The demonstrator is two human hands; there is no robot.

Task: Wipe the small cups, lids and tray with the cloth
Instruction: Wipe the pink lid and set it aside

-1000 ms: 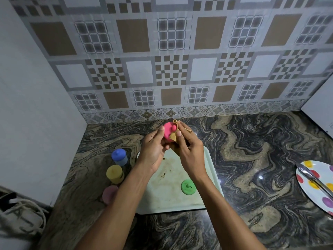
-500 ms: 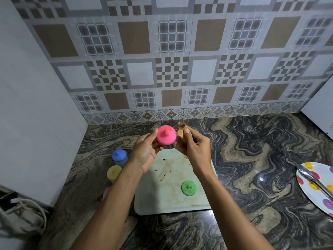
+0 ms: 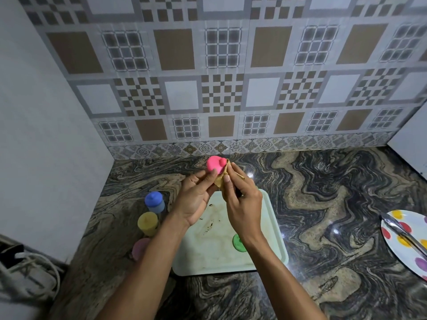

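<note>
Our left hand (image 3: 194, 199) pinches round pink plastic lid (image 3: 215, 164); right hand (image 3: 242, 199) presses tan cloth (image 3: 221, 181) against it, pale green tray (image 3: 272, 227) below.

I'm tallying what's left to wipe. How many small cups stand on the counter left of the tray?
3: blue cup farthest back, yellow cup in the middle, pink cup nearest, partly behind the left forearm. Others may be hidden under the arms.

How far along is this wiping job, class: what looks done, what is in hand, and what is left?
Looks done: three lidded cups, blue, yellow and pink, stand off the tray on the counter, though I cannot confirm they are clean. In hand: the left hand holds the pink lid while the right hand presses the tan cloth against it. Left: the green lid and the stained tray.
</note>
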